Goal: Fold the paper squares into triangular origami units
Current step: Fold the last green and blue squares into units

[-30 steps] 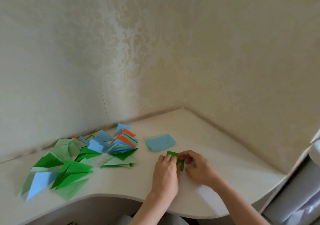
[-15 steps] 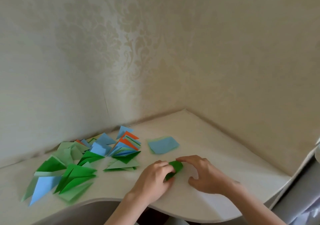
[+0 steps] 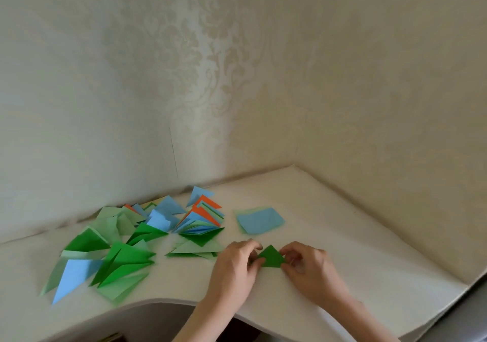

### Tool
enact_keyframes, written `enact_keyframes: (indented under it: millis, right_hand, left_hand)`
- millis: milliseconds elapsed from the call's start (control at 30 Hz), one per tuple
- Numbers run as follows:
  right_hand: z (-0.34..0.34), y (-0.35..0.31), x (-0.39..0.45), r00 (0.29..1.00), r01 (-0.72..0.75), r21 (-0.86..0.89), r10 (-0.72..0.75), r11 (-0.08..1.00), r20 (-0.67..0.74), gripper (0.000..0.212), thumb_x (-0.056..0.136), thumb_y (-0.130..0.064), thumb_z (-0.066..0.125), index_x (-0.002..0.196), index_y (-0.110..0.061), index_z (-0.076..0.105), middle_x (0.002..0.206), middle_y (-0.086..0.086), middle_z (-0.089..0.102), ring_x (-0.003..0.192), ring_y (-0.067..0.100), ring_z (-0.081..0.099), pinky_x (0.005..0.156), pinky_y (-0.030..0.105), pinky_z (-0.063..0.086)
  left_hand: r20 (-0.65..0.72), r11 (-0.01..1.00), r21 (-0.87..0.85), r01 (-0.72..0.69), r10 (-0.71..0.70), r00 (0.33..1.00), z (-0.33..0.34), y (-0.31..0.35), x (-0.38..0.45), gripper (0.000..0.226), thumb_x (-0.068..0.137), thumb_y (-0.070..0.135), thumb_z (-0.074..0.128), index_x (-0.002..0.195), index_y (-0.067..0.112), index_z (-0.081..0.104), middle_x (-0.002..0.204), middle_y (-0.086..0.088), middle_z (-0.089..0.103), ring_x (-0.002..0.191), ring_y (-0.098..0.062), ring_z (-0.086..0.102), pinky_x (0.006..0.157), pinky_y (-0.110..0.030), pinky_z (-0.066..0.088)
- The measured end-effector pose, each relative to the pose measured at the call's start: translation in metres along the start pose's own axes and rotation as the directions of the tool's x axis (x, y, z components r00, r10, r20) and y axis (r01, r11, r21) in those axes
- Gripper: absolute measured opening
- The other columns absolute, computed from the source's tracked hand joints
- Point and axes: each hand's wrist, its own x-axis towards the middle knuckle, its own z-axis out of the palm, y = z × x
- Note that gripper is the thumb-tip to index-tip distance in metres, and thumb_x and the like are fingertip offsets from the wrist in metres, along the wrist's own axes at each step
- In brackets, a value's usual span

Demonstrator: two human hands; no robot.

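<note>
On the pale tabletop (image 3: 342, 249), near its curved front edge, we see a dark green triangle (image 3: 270, 257) held flat between two hands. We note the left hand (image 3: 234, 270) pinching the triangle's left corner, fingers curled onto it, and the right hand (image 3: 309, 269) pinching the right corner the same way; both grips are clamped on the paper. Its point faces the wall. We see the tabletop fitted into a corner, two wallpapered walls (image 3: 237, 78) closing the back and right sides, so open room lies to the right of the hands and behind them toward the corner. Its front edge curves inward just below the wrists. Left of the hands we see a scattered pile of folded triangles (image 3: 126, 247) in dark green, pale green, blue and orange, overlapping; we cannot count them exactly, more than a dozen. At the pile's right end a fanned stack (image 3: 203, 223) with orange and blue layers stands partly open. Behind the hands, apart from the pile, we count one small stack of flat squares (image 3: 259, 220), blue on top with pale green peeking out beneath; the number of sheets cannot be told. One dark triangle in hand, two hands.
</note>
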Motion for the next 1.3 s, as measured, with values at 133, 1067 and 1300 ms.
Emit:
enact_keyframes:
  millis: [133,1067,1300]
  right_hand:
    - [0.005,-0.004,0.006,0.998,-0.061,0.018,0.061,0.998,-0.01,0.018,0.077,-0.034,0.072,0.093,-0.033,0.064,0.068,-0.013,0.065,0.068,0.004,0.058,0.066,0.02,0.048]
    - [0.004,0.009,0.013,0.993,-0.113,0.12,0.108,0.986,0.047,0.029,0.076,-0.01,0.072,0.091,-0.03,0.058,0.078,-0.003,0.05,0.062,0.007,0.043,0.061,0.012,0.038]
    - [0.007,0.008,0.011,0.996,-0.092,0.129,0.09,0.987,0.021,0.028,0.076,-0.009,0.072,0.092,-0.027,0.06,0.076,-0.006,0.048,0.062,0.007,0.042,0.061,0.013,0.038]
  left_hand:
    - [-0.047,0.998,0.065,0.006,-0.003,0.999,0.013,0.008,0.003,0.02,0.08,0.031,0.072,0.098,0.026,0.063,0.078,0.012,0.059,0.076,-0.009,0.053,0.061,-0.025,0.046]
    - [-0.096,0.991,-0.054,0.119,-0.123,0.988,0.014,0.0,-0.003,0.03,0.076,-0.008,0.066,0.097,0.014,0.064,0.086,0.011,0.056,0.078,-0.001,0.054,0.072,-0.018,0.047]
    - [-0.045,0.946,0.287,0.149,-0.142,0.989,0.017,0.034,0.004,0.032,0.08,0.004,0.067,0.109,0.016,0.059,0.095,-0.003,0.06,0.084,-0.02,0.054,0.068,-0.029,0.048]
